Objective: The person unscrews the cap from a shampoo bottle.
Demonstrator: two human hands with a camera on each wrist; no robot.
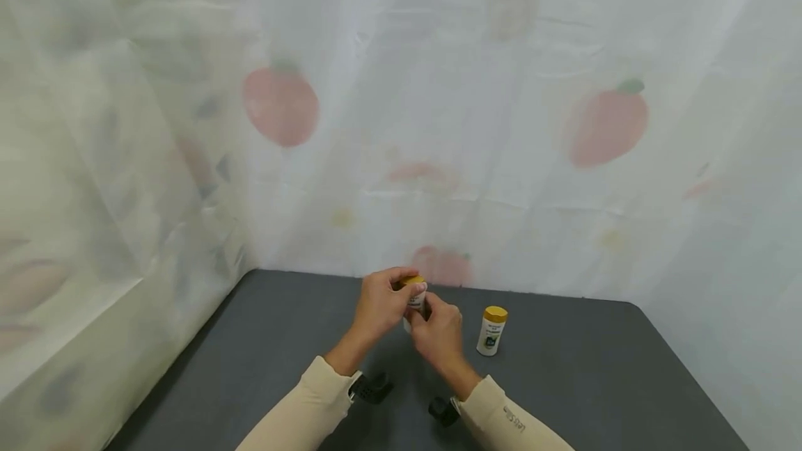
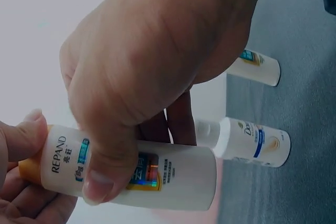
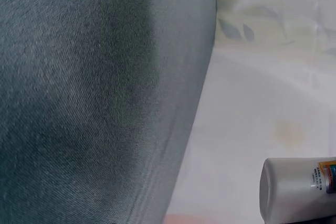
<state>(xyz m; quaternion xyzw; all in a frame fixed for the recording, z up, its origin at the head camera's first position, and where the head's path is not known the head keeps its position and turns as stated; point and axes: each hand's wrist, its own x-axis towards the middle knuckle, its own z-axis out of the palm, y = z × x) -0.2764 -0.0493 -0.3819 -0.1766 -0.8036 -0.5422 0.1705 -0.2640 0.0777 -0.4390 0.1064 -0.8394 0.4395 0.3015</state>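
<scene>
Both hands hold a white bottle with a yellow cap, labelled REPAND (image 2: 178,174), above the table. My left hand (image 1: 381,301) pinches its yellow cap (image 1: 413,280) with thumb and fingers. Lower down, my right hand (image 1: 441,336) grips the white body, its thumb across the label in the left wrist view. Only the bottle's base end (image 3: 294,190) shows in the right wrist view, at the lower right. A white Dove bottle (image 2: 257,142) stands on the table behind the hands. To their right stands another yellow-capped white bottle (image 1: 491,333).
The dark grey table (image 1: 576,367) has its far edge just behind the hands. A pale curtain (image 1: 470,89) printed with fruit hangs behind it and along the left side. Black devices (image 1: 372,388) are strapped at both wrists.
</scene>
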